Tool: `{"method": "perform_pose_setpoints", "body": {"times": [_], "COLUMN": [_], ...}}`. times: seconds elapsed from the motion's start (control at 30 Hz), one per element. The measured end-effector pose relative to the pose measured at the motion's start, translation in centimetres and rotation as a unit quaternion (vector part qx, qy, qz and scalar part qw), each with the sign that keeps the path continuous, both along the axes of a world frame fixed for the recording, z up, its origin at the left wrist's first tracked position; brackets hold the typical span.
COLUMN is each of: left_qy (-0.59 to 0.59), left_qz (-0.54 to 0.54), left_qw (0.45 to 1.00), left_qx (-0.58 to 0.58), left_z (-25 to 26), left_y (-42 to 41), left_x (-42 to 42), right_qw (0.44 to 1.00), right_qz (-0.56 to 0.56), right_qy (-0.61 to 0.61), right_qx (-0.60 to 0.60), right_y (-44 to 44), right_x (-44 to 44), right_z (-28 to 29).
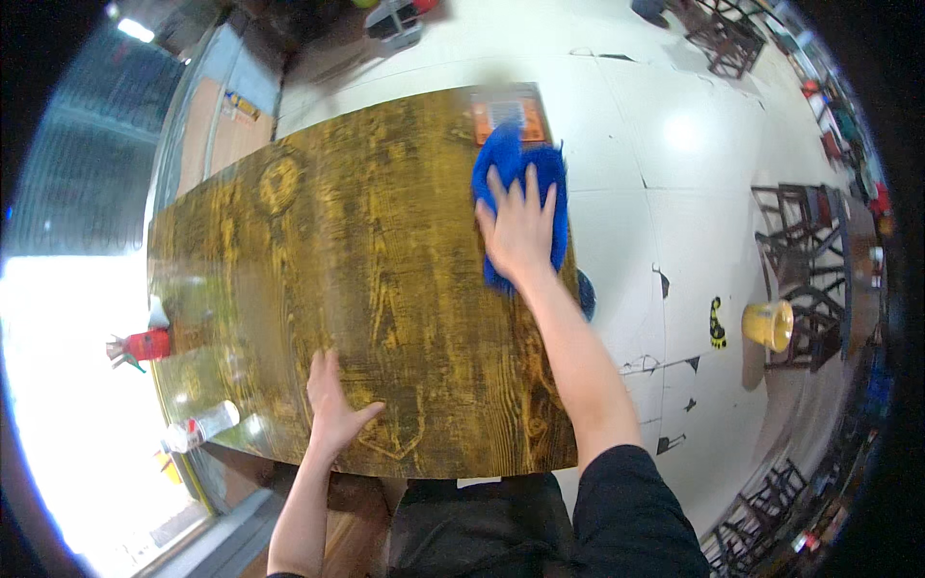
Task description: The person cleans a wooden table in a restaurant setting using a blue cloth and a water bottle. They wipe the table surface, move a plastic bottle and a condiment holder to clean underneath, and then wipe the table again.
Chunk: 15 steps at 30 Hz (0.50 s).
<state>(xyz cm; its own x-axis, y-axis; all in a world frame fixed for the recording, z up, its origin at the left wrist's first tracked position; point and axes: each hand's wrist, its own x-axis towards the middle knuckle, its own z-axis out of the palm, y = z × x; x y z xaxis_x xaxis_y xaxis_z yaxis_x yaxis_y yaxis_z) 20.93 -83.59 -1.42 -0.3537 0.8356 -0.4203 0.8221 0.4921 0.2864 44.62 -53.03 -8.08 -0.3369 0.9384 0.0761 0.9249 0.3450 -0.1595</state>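
A brown wood-grain table (405,274) stretches in front of me. My right hand (519,227) lies palm down with fingers spread on a blue cloth (560,217), pressing it to the tabletop near the right edge. The cloth's upper part touches or lies just below an orange card-like item (533,128) with writing at the far right corner. My left hand (334,408) holds nothing; its fingers are apart, resting on or just over the near left part of the table.
A clear bottle (206,426) and a red container (150,344) stand along the table's left edge. A yellow bucket (766,325) is on the white floor at the right, near dark stools (798,217). A wall and a bright opening are at the left.
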Motion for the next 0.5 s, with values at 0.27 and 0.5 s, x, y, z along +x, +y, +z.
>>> {"method": "perform_pose_setpoints", "body": {"times": [0.27,0.5], "left_qy": [0.254,0.256], "left_qz": [-0.300,-0.324], "left_qw": [0.904,0.893], "left_qx": [-0.171,-0.180], "left_z": [-1.2,-0.6], "left_y": [17.5,17.3], "left_x": [1.5,0.5], "right_qw": [0.960,0.819], "right_qz": [-0.044,-0.064], "right_qy": [0.144,0.475], "right_qx": [-0.237,-0.317], "right_y": [-32.5,-12.3], "right_x": [16.8,13.0], "right_z": [1.8,-1.7]}}
